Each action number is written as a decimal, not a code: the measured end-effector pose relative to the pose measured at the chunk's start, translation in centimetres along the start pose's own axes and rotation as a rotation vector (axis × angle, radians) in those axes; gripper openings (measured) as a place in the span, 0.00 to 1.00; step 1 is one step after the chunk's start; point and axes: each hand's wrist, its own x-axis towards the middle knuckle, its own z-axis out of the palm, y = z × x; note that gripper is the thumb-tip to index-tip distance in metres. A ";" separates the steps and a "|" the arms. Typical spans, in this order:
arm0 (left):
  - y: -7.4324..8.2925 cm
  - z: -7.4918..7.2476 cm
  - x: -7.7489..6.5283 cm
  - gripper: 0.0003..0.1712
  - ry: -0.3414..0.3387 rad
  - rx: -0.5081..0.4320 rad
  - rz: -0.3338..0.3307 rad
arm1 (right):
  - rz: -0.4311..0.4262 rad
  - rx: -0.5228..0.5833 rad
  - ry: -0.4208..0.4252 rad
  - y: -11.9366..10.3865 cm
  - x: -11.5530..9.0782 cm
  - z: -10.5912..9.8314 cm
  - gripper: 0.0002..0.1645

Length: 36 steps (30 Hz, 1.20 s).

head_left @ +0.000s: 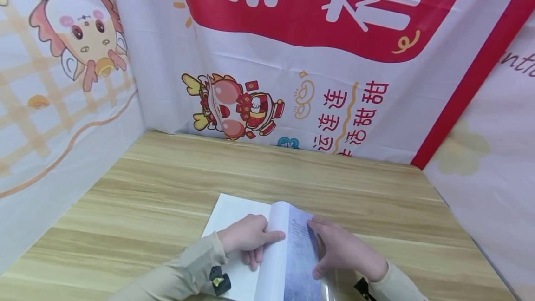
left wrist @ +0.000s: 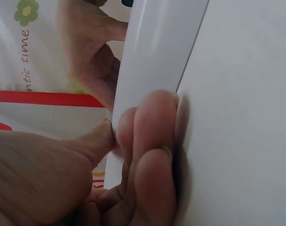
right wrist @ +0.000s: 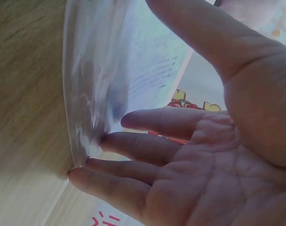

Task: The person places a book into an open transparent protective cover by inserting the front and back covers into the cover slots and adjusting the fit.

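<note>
Likely covering: your left hand (head_left: 247, 237) braces the book (head_left: 302, 259), grip unclear; your right hand (head_left: 346, 249), spread, touches film (right wrist: 84, 89); alignment next.

The left sleeve (head_left: 171, 268) at seven o'clock and the right sleeve (head_left: 399, 286) between four and five o'clock in the head view are both pale beige, the left one visibly creased. A small, blocky black device (head_left: 225, 285) with a yellow patch is at six o'clock of the left cuff (head_left: 215, 250), and another black piece (head_left: 362, 288) is at eight o'clock of the right cuff (head_left: 383, 277). The left hand (head_left: 250, 237) and right hand (head_left: 344, 248) are bare
</note>
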 end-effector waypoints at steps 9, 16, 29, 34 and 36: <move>-0.2 0.2 0.2 0.35 0.011 0.012 0.001 | -0.033 -0.018 -0.034 0.0 0.1 -0.2 0.64; -0.5 0.6 0.5 0.35 0.039 0.035 0.006 | -0.048 -0.034 -0.013 -0.2 0.1 -0.1 0.63; -0.3 -0.1 0.3 0.32 -0.048 0.058 -0.022 | -0.033 -0.008 -0.090 0.9 0.1 -0.9 0.57; -0.5 0.1 0.4 0.31 -0.043 0.072 -0.021 | -0.044 -0.052 -0.077 0.9 0.2 -0.5 0.60; -0.5 0.2 0.4 0.31 -0.038 0.077 -0.018 | -0.054 -0.061 -0.059 0.8 0.2 -0.5 0.61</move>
